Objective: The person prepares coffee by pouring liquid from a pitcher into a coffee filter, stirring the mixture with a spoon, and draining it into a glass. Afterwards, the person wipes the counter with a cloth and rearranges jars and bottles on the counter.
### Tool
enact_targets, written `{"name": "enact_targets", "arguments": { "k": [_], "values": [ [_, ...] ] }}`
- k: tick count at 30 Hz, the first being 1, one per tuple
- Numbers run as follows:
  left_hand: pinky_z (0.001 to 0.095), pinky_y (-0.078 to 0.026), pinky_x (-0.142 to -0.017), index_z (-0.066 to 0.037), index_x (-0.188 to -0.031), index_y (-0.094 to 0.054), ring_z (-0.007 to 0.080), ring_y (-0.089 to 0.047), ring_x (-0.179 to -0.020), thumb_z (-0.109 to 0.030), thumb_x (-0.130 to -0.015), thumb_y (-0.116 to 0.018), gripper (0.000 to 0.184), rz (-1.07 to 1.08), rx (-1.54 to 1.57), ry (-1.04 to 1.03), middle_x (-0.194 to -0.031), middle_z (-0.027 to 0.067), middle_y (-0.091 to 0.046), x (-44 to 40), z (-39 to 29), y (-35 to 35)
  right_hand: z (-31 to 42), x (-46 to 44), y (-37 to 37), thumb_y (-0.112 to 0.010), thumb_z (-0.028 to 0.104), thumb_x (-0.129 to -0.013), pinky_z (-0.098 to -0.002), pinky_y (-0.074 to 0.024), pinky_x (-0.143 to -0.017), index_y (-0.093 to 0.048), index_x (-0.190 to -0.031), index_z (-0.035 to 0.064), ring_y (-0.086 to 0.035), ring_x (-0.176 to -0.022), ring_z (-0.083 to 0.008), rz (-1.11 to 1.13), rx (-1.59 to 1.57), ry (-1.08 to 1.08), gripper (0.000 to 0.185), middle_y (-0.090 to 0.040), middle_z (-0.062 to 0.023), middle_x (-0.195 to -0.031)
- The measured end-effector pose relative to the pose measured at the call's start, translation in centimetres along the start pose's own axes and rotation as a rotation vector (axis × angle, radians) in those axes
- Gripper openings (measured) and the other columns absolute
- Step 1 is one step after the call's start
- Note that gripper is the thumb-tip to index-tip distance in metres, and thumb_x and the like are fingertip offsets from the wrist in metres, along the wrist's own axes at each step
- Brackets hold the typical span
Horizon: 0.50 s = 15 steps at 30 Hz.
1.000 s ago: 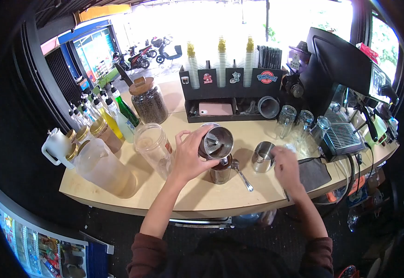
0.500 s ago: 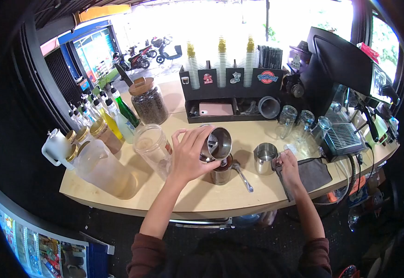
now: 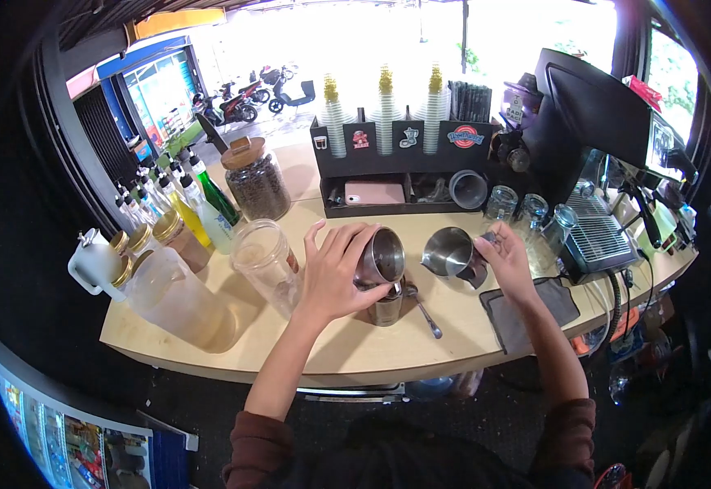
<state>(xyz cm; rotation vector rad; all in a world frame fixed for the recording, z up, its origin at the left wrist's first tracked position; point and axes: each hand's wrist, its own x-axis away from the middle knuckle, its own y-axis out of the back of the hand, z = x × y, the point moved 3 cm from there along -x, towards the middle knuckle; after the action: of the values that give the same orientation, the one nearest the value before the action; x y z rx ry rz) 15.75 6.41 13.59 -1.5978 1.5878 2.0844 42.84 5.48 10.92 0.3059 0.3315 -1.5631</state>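
Observation:
My left hand (image 3: 335, 273) is closed around a steel cup (image 3: 389, 254), tipped on its side with its mouth facing right. Below that cup, a smaller metal cup (image 3: 386, 312) stands on the counter, its top partly hidden by my thumb. My right hand (image 3: 506, 257) grips the handle of a steel milk pitcher (image 3: 450, 253), tilted to the left and held above the counter. Between the hands lies a metal spoon (image 3: 427, 316). To the left of my left hand stands a clear jar (image 3: 259, 248).
A cloudy jug (image 3: 176, 297), syrup bottles (image 3: 209, 191) and a jar of coffee beans (image 3: 256, 183) stand left. Behind is a black cup holder (image 3: 408, 175). Upturned glasses (image 3: 532, 213), an espresso machine (image 3: 600, 232) and a dark cloth (image 3: 547, 303) are right.
My right hand has lifted the milk pitcher off the counter, moved it left and tilted it. The left hand's cup has turned slightly, its mouth facing more to the right.

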Motion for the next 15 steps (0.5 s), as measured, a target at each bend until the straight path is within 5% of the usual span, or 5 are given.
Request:
{"name": "enact_targets", "arguments": {
  "k": [15],
  "values": [
    [0.0508, -0.022, -0.106, -0.009, -0.123, -0.053, 0.0249, -0.054, -0.108, -0.039, -0.054, -0.079, 0.079, 0.043, 0.055, 0.049, -0.112, 0.0084, -0.056, 0.2, 0.2, -0.4, 3.2, -3.9, -3.2, -0.064, 0.008, -0.087, -0.0193, -0.0294, -0.051, -0.043, -0.079, 0.0053, -0.033, -0.061, -0.0005, 0.070, 0.245, 0.108, 0.022, -0.038, 0.0068, -0.066]
  ]
}}
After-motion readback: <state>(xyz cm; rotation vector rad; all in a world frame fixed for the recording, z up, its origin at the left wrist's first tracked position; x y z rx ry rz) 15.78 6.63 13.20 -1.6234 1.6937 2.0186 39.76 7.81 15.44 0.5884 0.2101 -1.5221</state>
